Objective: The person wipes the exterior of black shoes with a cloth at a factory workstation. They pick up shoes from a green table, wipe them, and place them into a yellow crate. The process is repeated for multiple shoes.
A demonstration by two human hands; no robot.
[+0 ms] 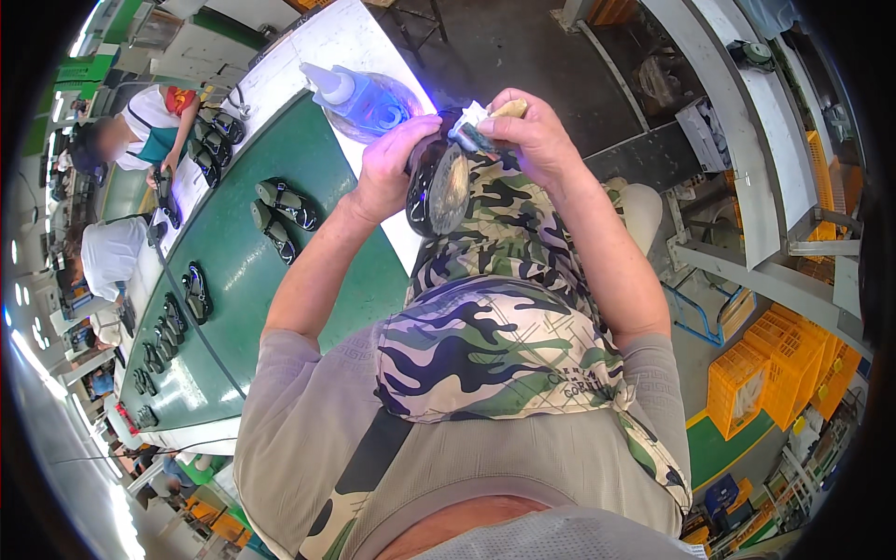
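Note:
My left hand [387, 173] is closed on a dark sandal [431, 194], held sole-side toward me. Its rim is glossy black and the sole has a pale tan patch. Just right of the sandal's upper end, my right hand [541, 140] pinches a crumpled white and bluish cloth [474, 129]. A tan piece [511, 109] also shows at those fingers; its kind is unclear. The cloth is close to the sandal, but I cannot tell whether they touch. A clear bottle [373, 105] with a white nozzle, lit blue, stands beyond my left hand on the white table edge [373, 37].
A green conveyor belt [345, 271] runs along my left, carrying a pair of sandals [283, 215] and several more [196, 294] farther down. Across it, a co-worker [154, 135] handles a sandal. Yellow crates [747, 373] and a metal frame [756, 280] stand at right.

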